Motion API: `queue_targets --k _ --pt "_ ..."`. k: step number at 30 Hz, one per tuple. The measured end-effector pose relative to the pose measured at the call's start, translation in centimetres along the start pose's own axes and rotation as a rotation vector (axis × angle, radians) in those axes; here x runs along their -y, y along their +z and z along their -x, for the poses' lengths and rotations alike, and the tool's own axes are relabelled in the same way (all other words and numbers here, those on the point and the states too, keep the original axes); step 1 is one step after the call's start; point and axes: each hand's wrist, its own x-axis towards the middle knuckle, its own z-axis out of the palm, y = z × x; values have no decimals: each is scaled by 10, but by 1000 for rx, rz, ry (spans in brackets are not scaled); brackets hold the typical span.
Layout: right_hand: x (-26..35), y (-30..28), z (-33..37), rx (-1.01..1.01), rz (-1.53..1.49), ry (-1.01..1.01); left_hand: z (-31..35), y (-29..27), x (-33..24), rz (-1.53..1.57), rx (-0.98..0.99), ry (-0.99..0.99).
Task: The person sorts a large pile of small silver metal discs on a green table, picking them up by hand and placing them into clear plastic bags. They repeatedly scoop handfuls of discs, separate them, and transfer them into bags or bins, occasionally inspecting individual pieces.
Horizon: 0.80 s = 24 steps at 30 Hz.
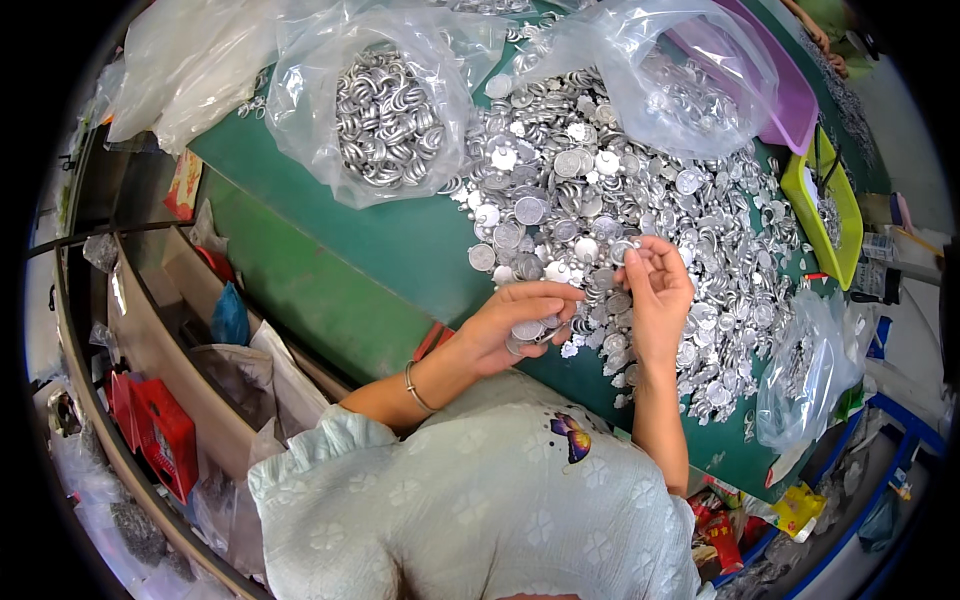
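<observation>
- My right grip (652, 275) is narrow: thumb and forefinger pinch a small round silvery piece (624, 251) at their tips, with the other fingers curled behind.
- The pinched piece is roughly disc-shaped and shows no clear long axis; part of it is hidden by my fingertips, so I cannot tell how it is tilted.
- My left grip (525, 322) is partly closed, thumb above and fingers beneath, holding several coin-like discs (531, 329); their exact number is hidden.
- Between the two: the pinched piece lies ahead and to the right of my left fingertips, near them but apart. The held discs lie on the opposite side, back toward my left palm.
- Beneath and beyond: a broad heap of silvery pieces (625, 205) spreads ahead and to the right. My right grip is over the heap; my left is at its near left edge. For most of the heap, my right is the nearer.
- Farther out, on the green counter (380, 245): a clear bag (300, 125) of curved metal pieces stands ahead and to the left; a second clear bag (620, 45) lies at the heap's far side.
- At the right: a purple tray (792, 95) and, closer to me, a yellow-green tray (851, 235).
</observation>
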Motion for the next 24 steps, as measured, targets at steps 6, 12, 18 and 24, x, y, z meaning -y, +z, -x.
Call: queue_targets --k 6,12,18,24 --pt "4 -18 17 -43 180 96 -1 4 1 33 -15 -17" --pt "17 -16 29 -54 528 -228 -9 5 11 124 57 20" --pt "13 -8 47 -5 -310 87 -28 36 15 390 119 16" --pt "14 -14 55 -91 -440 92 -36 57 24 405 82 -8"
